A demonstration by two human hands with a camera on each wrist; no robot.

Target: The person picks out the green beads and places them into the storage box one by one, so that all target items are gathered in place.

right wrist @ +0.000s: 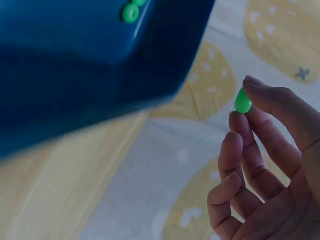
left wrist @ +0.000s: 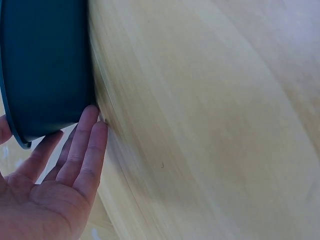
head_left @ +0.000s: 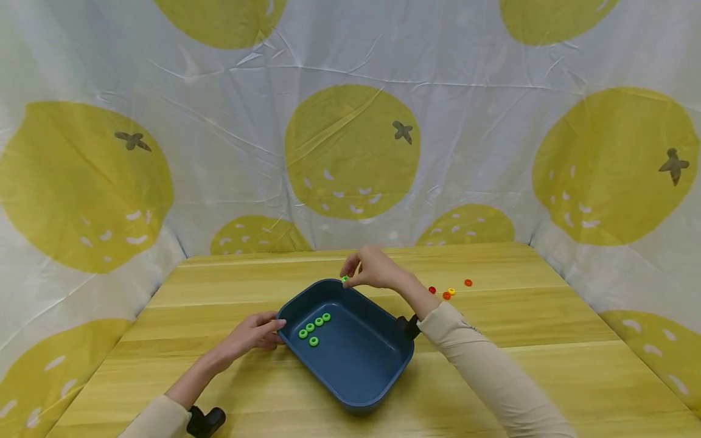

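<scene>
A deep, dark blue rectangular pan sits at an angle on the wooden table. My left hand grips its left corner, thumb over the rim and fingers along the outer wall; the left wrist view shows these fingers under the rim. Above the far rim, my right hand pinches a small green ring-shaped bead between thumb and fingertips. Several matching green beads lie on the pan's floor toward the left, most in a slanting row, with one green bead beside it.
Right of the pan, beyond my right forearm, lie a red bead, a yellow bead and two orange beads, one orange bead farther off. A lemon-patterned curtain borders the table at the back and sides.
</scene>
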